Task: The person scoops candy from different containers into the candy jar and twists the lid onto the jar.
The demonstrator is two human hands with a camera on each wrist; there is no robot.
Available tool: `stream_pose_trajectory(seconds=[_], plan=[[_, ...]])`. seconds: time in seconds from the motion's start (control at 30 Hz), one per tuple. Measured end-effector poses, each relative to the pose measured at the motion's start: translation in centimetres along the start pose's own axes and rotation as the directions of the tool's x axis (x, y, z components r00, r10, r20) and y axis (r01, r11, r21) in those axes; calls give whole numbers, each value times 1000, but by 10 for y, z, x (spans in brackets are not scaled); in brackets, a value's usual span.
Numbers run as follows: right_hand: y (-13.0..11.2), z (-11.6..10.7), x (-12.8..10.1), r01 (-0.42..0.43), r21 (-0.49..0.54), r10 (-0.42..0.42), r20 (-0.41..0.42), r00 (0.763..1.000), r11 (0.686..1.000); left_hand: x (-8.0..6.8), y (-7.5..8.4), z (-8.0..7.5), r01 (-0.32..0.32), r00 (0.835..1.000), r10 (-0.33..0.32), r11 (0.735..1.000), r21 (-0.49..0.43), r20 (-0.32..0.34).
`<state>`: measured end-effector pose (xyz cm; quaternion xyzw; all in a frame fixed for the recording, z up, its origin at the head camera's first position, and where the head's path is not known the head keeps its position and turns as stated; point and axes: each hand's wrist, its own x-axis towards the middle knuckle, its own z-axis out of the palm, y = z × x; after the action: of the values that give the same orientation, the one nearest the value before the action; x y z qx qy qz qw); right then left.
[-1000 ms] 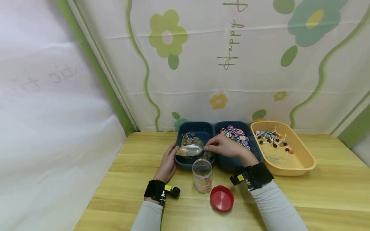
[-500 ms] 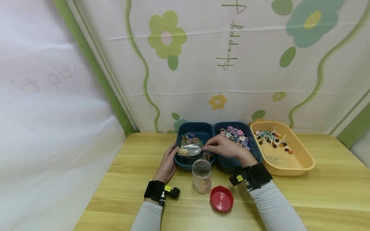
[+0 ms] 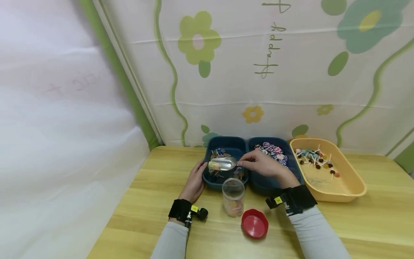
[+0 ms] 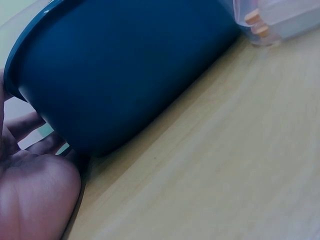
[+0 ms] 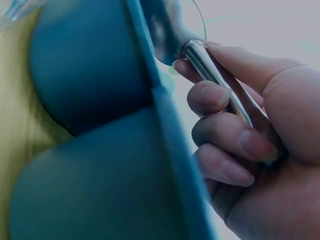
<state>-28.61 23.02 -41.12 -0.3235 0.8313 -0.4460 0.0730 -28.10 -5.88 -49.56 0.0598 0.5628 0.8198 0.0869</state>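
Right now my right hand [image 3: 263,165] grips the handle of a metal scoop [image 3: 223,164], fingers [image 5: 225,100] curled round the shaft while the thumb lies along its top. That scoop hangs level above the left compartment of the dark blue tray [image 3: 226,183], with a small heap of sweets in its bowl. From the right wrist view I see the scoop's bowl [image 5: 172,27] just past the divider wall between the two compartments.

My left hand [image 3: 195,180] rests against the outer left wall of the tray, fingers relaxed and laid along the rim; from the left wrist view my palm [image 4: 35,200] sits on the worktop [image 3: 155,201] touching the tray's rounded corner [image 4: 125,75].

Loose wrapped sweets [image 3: 220,154] lie in the left compartment, and a pile of pink and purple sweets [image 3: 273,151] fills the back of the right one. Just in front of the tray stands an open clear jar [image 3: 233,197] with a few orange pieces at its bottom. Its red lid [image 3: 254,223] lies near it on the worktop, a little to the right. Beside the blue tray, on the right, sits a yellow tub [image 3: 346,185] holding lollipops [image 3: 315,160] at its far end. Behind everything hangs a flowered cloth [image 3: 258,72].
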Motion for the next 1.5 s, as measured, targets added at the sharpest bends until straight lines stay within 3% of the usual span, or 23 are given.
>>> stream_pose_trajectory(seconds=[0.3, 0.53, 0.87, 1.5], plan=[[-12, -33, -27, -26, 1, 26, -94, 995, 1000, 5, -5, 6, -6, 999, 6, 1000, -4, 53], [-24, -52, -36, 1, 90, 6, -86, 996, 996, 1, -2, -3, -20, 1000, 20, 1000, 3, 21], [-37, -70, -58, 0, 75, 9, -112, 994, 997, -3, -2, -4, -4, 1000, 4, 1000, -28, 13], [-50, -78, -76, 23, 15, -23, -22, 999, 1000, -4, -2, -1, -7, 1000, 8, 1000, -30, 20]])
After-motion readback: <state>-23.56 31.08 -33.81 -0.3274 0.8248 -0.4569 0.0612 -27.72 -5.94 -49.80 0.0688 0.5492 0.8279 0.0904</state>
